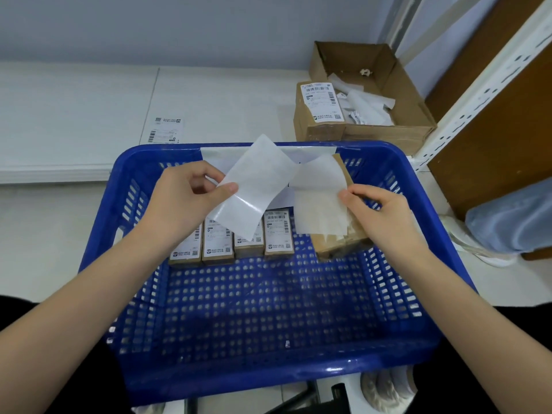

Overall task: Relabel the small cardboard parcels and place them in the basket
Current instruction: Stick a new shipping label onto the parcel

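A small cardboard parcel [340,237] is held over the blue basket's [442,222] right side, the right hand [379,210] gripping it with a label [319,198]. The left hand's [185,195] grip pinches a backing sheet [254,186]. Four labelled parcels [230,243] stand in a row inside the basket, near its far wall.

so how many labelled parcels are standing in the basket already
4, in a row near the blue basket's far side: first, second, third, fourth. The backing sheet in the left hand covers their tops, so more may be hidden.
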A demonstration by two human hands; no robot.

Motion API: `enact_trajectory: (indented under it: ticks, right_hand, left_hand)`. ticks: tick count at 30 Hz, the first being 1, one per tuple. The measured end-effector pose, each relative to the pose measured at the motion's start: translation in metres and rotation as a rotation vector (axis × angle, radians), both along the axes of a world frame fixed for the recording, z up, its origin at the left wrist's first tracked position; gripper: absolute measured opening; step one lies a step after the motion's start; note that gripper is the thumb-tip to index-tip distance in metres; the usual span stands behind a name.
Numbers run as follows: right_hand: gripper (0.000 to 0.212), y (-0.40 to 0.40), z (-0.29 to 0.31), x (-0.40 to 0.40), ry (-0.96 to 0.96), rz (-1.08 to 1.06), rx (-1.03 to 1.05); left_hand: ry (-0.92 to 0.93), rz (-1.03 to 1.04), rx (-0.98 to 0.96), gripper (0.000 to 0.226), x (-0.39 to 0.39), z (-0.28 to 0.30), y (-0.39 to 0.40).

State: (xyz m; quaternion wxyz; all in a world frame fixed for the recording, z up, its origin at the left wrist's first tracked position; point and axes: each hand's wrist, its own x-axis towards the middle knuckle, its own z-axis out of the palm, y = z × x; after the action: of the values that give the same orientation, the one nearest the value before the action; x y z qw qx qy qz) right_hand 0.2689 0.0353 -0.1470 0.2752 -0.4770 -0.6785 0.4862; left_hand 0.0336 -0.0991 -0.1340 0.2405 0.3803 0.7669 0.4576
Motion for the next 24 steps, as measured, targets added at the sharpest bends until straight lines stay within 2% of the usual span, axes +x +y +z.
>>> enact_trajectory:
  ticks: [7,11,18,24]
  right_hand:
    - [0.011,0.004,0.000,-0.004,0.073,-0.095,-0.107]
    - [0.012,0.000,0.000,-0.013,0.097,-0.051,-0.065]
    - [0.009,-0.015,-0.003,-0.022,0.122,0.036,-0.103]
    - [0.008,-0.028,-0.004,-0.026,0.151,0.093,-0.109]
  left_hand:
    - [-0.166,0.080,0.040,0.013,-0.003,0.008,0.000]
    - [-0.328,0.108,0.075,0.010,0.002,0.010,0.006]
    - [-0.582,-0.003,-0.069,0.027,0.013,-0.003,0.013]
    - [-0.825,0.007,-0.138,0.035,0.026,-0.011,0.013]
